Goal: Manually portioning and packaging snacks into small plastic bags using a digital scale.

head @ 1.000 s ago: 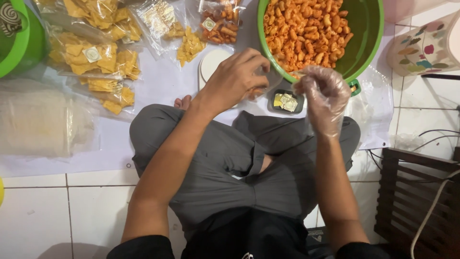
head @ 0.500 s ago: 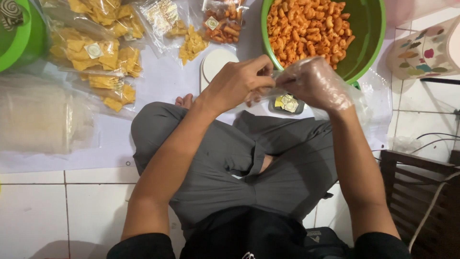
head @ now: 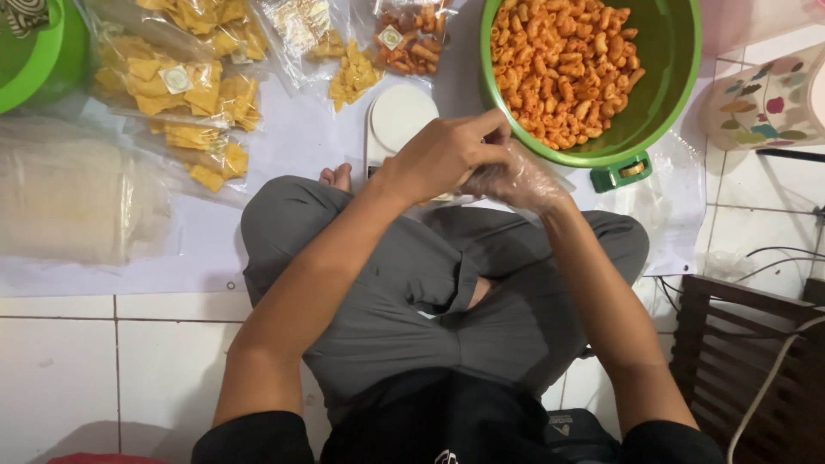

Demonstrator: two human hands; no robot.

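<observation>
Left hand (head: 443, 155) touching gloved right hand (head: 516, 180); one green bowl (head: 675, 77).

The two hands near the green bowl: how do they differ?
The right hand wears a thin clear plastic glove; the left hand is bare. The left hand lies over the right hand, partly hiding its fingers. The right hand sits nearer the green bowl of orange snacks; the left hand is nearer the white scale. Both meet above the lap.
</observation>
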